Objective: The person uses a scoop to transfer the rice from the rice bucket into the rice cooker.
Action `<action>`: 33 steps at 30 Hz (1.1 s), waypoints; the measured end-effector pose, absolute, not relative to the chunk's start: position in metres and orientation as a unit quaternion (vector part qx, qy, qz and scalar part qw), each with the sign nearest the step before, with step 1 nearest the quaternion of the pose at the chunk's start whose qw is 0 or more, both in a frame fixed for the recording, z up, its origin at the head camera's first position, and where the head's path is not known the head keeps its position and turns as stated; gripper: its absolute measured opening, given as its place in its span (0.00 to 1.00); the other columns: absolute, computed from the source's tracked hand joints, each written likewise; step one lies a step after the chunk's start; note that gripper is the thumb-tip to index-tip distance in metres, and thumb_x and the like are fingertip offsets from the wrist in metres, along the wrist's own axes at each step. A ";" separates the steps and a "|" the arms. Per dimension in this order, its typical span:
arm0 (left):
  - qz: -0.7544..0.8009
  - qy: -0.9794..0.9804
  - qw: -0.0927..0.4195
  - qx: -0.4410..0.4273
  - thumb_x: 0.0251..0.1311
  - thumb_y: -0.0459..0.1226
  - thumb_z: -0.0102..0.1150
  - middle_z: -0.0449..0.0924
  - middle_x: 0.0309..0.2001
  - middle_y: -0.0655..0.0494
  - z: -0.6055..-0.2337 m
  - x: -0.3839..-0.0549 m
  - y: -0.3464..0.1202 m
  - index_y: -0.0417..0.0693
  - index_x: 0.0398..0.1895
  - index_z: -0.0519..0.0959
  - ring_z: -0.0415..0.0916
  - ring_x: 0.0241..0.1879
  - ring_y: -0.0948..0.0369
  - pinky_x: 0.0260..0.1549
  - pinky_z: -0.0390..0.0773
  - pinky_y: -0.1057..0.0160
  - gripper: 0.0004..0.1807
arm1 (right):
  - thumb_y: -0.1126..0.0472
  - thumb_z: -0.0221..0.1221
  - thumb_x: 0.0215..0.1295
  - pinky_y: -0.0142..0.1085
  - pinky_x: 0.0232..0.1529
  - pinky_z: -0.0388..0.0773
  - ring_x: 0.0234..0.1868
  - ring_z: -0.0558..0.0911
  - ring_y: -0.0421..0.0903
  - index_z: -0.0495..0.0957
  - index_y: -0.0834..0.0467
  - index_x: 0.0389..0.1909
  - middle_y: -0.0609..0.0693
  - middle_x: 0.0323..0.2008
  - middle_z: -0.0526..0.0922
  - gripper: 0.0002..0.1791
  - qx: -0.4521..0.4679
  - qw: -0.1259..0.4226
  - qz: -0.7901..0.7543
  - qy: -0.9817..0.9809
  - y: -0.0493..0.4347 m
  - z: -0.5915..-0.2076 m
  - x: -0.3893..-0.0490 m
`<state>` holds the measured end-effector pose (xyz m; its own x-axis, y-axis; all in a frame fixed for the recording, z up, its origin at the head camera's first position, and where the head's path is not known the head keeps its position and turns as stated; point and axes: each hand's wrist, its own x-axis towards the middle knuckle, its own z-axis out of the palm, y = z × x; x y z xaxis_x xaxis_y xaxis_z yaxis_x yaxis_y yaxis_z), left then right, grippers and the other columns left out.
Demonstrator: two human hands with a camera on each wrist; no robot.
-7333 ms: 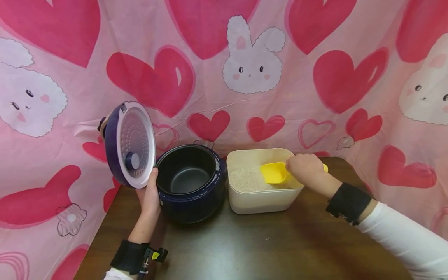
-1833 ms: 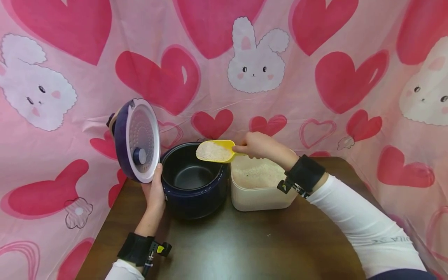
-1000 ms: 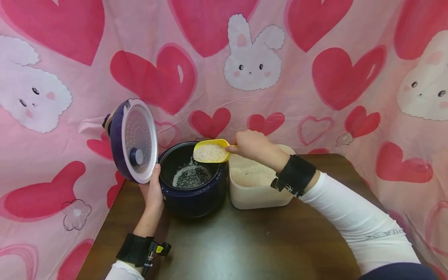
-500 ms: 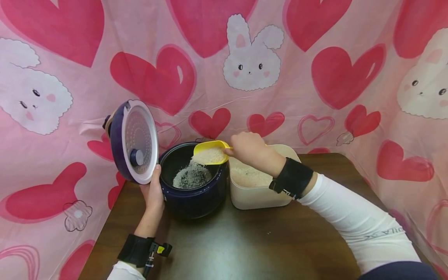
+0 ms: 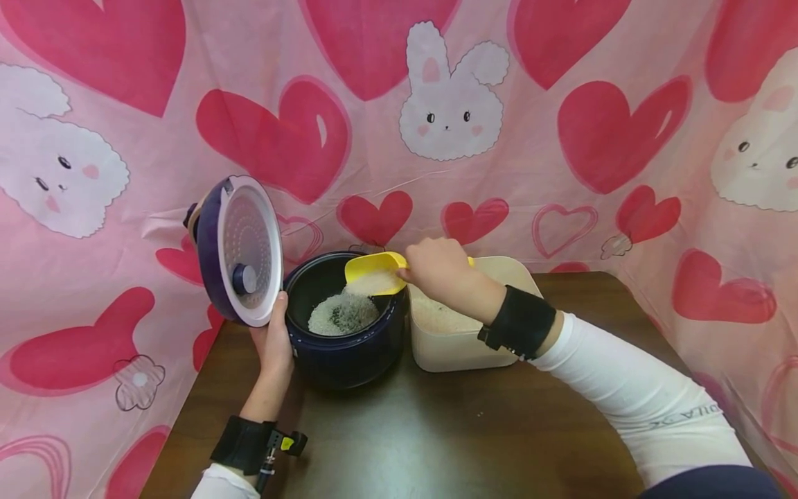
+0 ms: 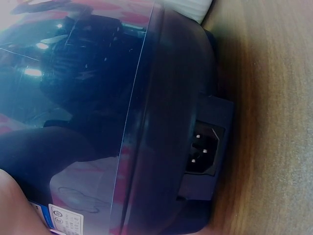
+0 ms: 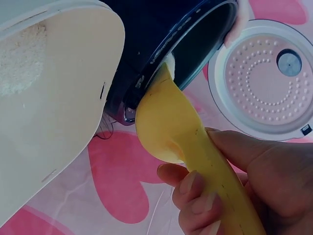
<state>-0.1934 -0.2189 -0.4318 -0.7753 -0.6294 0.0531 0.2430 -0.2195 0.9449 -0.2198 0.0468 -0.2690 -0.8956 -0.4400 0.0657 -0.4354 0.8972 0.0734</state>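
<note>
My right hand [image 5: 439,270] grips the handle of a yellow scoop [image 5: 374,262], tilted over the dark blue rice cooker [image 5: 349,360]. White rice [image 5: 374,282] slides from the scoop's lip into the black inner pot, where a heap of rice [image 5: 327,315] lies on the bottom. In the right wrist view the fingers and thumb wrap the scoop handle [image 7: 220,191]. My left hand [image 5: 274,343] holds the cooker's raised lid [image 5: 249,242] at its lower edge, thumb in front and the other fingers hidden behind. The lid's pale, dimpled inner face points right.
A cream bin [image 5: 464,351] with more rice [image 5: 439,315] stands right of the cooker, partly behind the right forearm. Both rest on a dark wooden table [image 5: 399,443] before a pink heart-and-bunny cloth [image 5: 374,138]. A power socket [image 6: 203,148] shows on the cooker's side.
The right hand lifted a scoopful of rice from the bin, carried it left over the pot and tilted it further. Rice has piled up in the pot. The left hand and lid stayed nearly still.
</note>
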 end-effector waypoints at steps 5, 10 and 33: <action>-0.764 -0.552 0.289 0.170 0.69 0.45 0.65 0.72 0.67 0.58 -0.432 -0.194 -0.219 0.52 0.73 0.67 0.69 0.64 0.63 0.70 0.68 0.65 0.31 | 0.43 0.66 0.70 0.41 0.28 0.84 0.25 0.79 0.51 0.86 0.58 0.37 0.50 0.20 0.77 0.20 0.231 0.048 -0.028 -0.971 0.046 -0.268 -0.217; -0.765 -0.547 0.293 0.172 0.68 0.43 0.65 0.73 0.66 0.58 -0.432 -0.194 -0.218 0.50 0.72 0.68 0.70 0.63 0.63 0.68 0.67 0.69 0.31 | 0.45 0.66 0.70 0.44 0.28 0.84 0.26 0.81 0.53 0.86 0.58 0.33 0.50 0.20 0.77 0.19 0.242 0.063 -0.027 -0.968 0.046 -0.269 -0.214; -0.768 -0.540 0.300 0.167 0.68 0.43 0.66 0.75 0.61 0.60 -0.432 -0.195 -0.218 0.51 0.70 0.69 0.74 0.58 0.63 0.60 0.74 0.73 0.29 | 0.47 0.68 0.68 0.40 0.29 0.84 0.26 0.81 0.51 0.87 0.59 0.38 0.51 0.24 0.83 0.18 0.256 0.095 -0.042 -0.961 0.043 -0.272 -0.204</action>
